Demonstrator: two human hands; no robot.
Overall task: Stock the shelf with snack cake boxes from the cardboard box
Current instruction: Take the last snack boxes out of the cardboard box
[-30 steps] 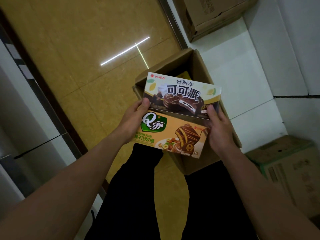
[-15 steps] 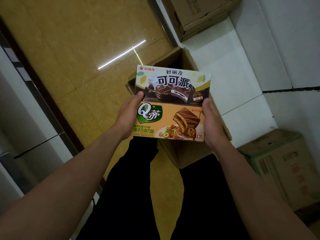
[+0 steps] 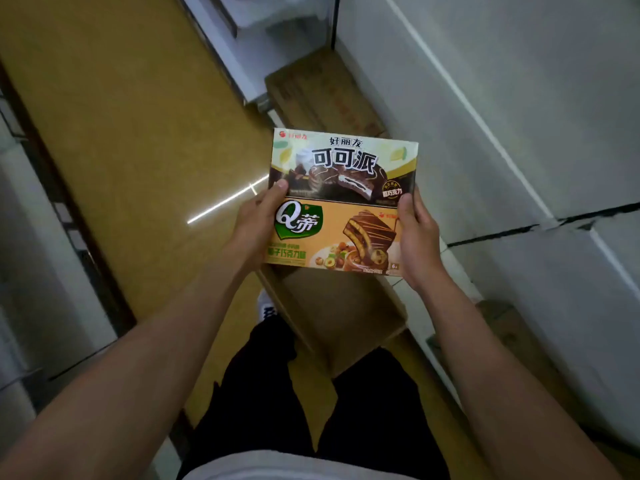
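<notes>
**Two snack boxes raised clear of the carton**

Both snack cake boxes now sit higher than a second ago, lifted up and away from the open cardboard box (image 3: 341,318), which shows below them between the person's legs rather than behind them. Since half a second ago the two boxes have stayed pressed edge to edge, their printed faces turned up toward the camera.

The left hand (image 3: 254,230) grips the left ends of the pair, thumb laid across the seam where the dark cocoa pie box (image 3: 344,166) meets the orange Q-cake box (image 3: 334,237); its other fingers wrap behind, out of sight. The right hand (image 3: 417,237) clamps the right ends the same way, thumb on the front near the seam, fingers hidden behind the cardboard. The cocoa pie box lies on the far side, the Q-cake box nearer the body, touching along their long edges.

Under the hands runs a yellow tiled floor (image 3: 138,133) with a bright streak of reflected light. To the right stand pale shelf panels (image 3: 519,133). Another closed brown carton (image 3: 322,95) rests on the floor beyond the held boxes, beside the shelf base.
</notes>
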